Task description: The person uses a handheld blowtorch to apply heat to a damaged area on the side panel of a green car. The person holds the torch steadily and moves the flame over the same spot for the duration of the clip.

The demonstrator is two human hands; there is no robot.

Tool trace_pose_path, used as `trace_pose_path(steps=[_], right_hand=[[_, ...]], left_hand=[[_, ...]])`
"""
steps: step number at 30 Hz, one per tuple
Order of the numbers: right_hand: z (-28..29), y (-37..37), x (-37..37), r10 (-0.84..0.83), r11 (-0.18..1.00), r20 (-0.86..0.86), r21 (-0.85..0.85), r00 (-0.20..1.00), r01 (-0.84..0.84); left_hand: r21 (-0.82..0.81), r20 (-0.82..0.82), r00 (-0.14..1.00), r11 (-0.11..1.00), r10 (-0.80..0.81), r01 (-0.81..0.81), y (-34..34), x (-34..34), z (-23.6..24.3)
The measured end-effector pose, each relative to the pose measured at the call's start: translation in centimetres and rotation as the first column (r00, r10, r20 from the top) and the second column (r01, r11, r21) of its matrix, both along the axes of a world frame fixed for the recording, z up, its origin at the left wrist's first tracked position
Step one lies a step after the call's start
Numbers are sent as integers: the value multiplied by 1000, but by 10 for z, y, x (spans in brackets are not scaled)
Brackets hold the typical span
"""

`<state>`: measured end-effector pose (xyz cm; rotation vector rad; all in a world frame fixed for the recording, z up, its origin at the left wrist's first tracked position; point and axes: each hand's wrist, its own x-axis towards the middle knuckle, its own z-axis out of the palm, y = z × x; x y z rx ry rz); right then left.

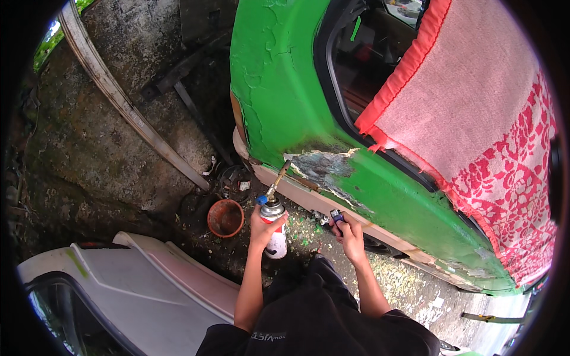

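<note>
My left hand [259, 231] is wrapped round a blowtorch [276, 245], a white and red gas can with a brass burner tube and a blue knob. Its nozzle points up and away, close to a scorched, peeled patch [326, 168] on a green car body [279, 113]. Bare grey material shows in that patch, with curled paint at its edges. In my right hand [352, 236] is a small dark purple lighter [336, 216] with a metal top, held upright between thumb and fingers, apart from the torch. No flame can be seen at either.
A pink patterned cloth [457, 95] with a red border covers the car's right part. On the ground stands an orange-brown pot [225, 218]. Behind my left arm is a pale car panel [154, 285]. A long metal strip [127, 113] leans at the far left. Paint flakes litter the ground.
</note>
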<state>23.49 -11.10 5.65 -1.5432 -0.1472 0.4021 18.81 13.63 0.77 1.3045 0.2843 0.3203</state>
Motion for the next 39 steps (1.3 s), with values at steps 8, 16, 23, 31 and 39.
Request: trace_pose_path(steps=[8, 16, 23, 31, 39], right_hand=[[0, -3, -1, -12, 1000, -7, 8, 1000, 12], [-1, -6, -3, -17, 1000, 20, -6, 1000, 17], [-3, -8, -3, -16, 1000, 11, 4, 1000, 16], [-2, -10, -3, -16, 1000, 4, 12, 1000, 15], [-1, -9, -1, 1, 1000, 9, 12, 1000, -1]], left_hand=[[23, 14, 1000, 1000, 3, -3, -3, 1, 6], [56, 12, 1000, 998, -23, 22, -5, -1, 8], [75, -8, 999, 996, -41, 42, -6, -1, 4], [52, 21, 999, 998, -27, 26, -7, -1, 7], [18, 27, 1000, 1000, -2, 2, -7, -2, 15]])
